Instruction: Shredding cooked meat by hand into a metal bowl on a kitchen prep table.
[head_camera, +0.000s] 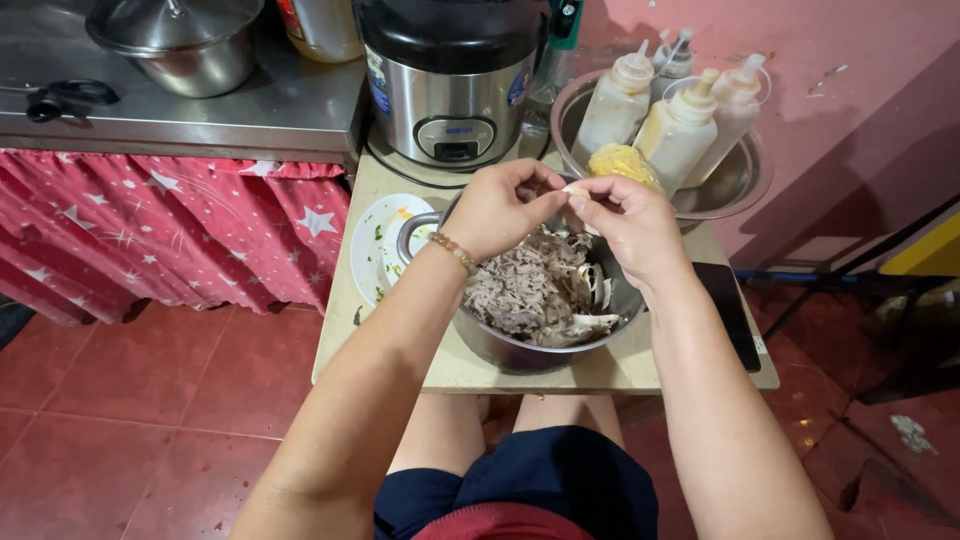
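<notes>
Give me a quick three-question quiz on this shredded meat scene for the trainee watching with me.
1. True or false: both hands, left hand and right hand, are pinching one small pale piece above the metal pot.
2. What lies on the small table just left of the pot? A) a white plate B) a cutting board C) a kettle
3. What stands in the metal bowl behind the pot?

Key
1. True.
2. A.
3. Squeeze bottles, with a yellow bundle in front of them.
</notes>
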